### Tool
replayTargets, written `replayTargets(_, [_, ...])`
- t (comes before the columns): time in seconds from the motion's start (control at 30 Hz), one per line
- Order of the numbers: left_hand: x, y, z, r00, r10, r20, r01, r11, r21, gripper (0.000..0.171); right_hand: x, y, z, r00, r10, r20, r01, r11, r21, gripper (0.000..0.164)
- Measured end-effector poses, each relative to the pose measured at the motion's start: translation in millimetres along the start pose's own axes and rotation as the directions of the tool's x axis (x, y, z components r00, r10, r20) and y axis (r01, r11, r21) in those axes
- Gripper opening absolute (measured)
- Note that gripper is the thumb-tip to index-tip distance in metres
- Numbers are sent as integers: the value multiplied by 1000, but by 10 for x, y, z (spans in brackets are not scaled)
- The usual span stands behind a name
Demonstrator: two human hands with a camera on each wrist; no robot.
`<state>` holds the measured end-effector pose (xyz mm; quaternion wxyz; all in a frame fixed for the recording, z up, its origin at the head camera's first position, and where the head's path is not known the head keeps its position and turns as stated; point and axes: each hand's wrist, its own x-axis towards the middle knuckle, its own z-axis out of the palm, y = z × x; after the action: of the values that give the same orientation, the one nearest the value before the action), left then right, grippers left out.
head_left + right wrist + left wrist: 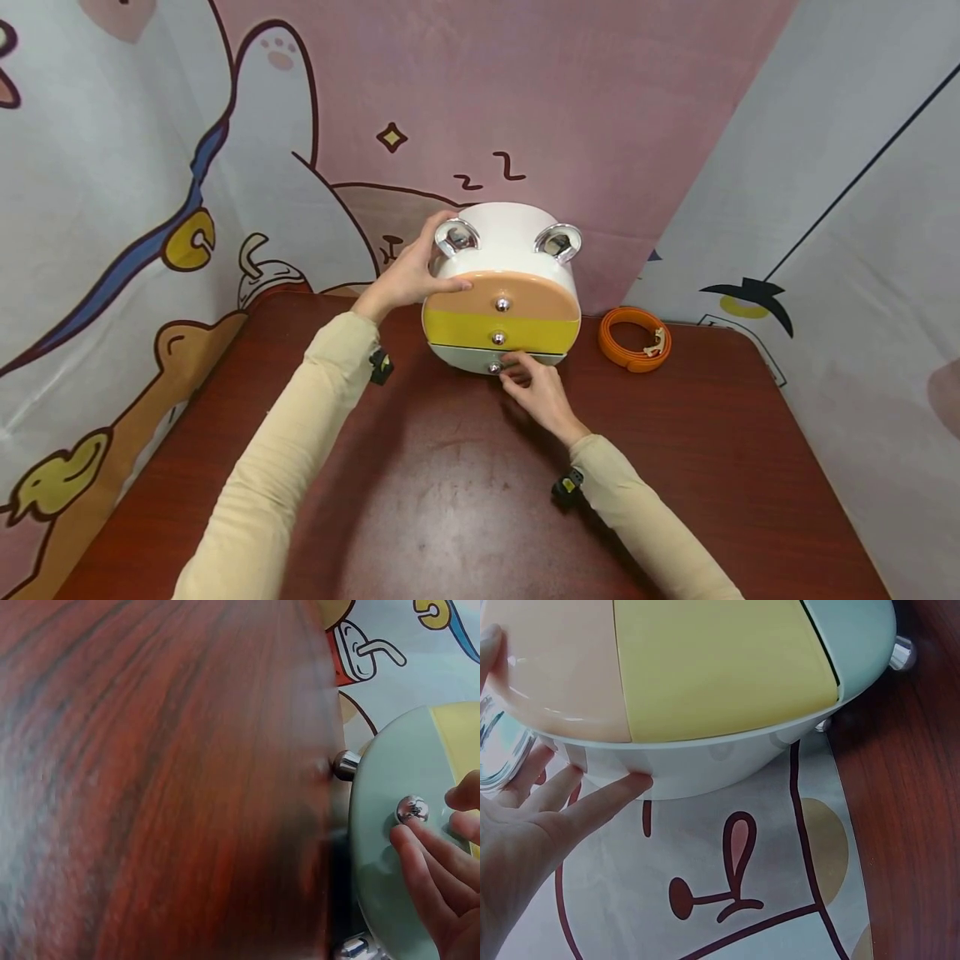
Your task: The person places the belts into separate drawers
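A rounded white drawer box (502, 229) has peach, yellow and pale green drawer fronts, each with a silver knob, and two shiny silver ears on top. My left hand (408, 271) rests on its upper left: the thumb lies on the peach front (555, 660), while spread, fairly straight fingers (611, 796) touch the white side. At the pale green bottom drawer (382, 877) is my right hand (442, 862), fingertips right at the knob (412, 809) and one digit held apart from it. A thin dark gap runs along the green drawer's upper edge.
An orange coiled belt (635, 340) with a pale buckle lies right of the box on the reddish-brown table (450, 500). Cartoon-printed cloth (600, 100) hangs behind the table and along both sides. Short silver feet (346, 765) hold up the box.
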<state>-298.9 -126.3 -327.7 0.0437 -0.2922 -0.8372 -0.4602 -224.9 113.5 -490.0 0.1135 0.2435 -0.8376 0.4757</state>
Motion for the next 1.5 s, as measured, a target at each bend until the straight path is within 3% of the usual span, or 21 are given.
replayTargets(0.2, [-25,2,14,1000,-29,9,29,999,21,96,-33,31,53,999,46,20,-47,998,33,26])
replayTargets(0.43, [-28,-7,25,1000,-24,3,24,1000,12,95,-30,57,127,997,45,69,-55,986,157,30])
replayTargets(0.67, [-38,33,3,1000,-12,5,12,1000,4,95,-42,-260,39,996,24,82,-42,972,231,32])
replayTargets(0.87, [-23,-14,10,1000,-19,-4,19,1000,10,95,-51,-220,86,998,28,48,-40,963,267,32])
replayTargets(1.2, [-126,319,-48,1000,-11,17,11,1000,-14,91,-55,-236,101,995,86,53,-98,939,330,33])
replayTargets(1.5, [-145,362,-60,999,-37,25,37,999,-1,91,-65,-257,91,992,112,65,-128,924,361,36])
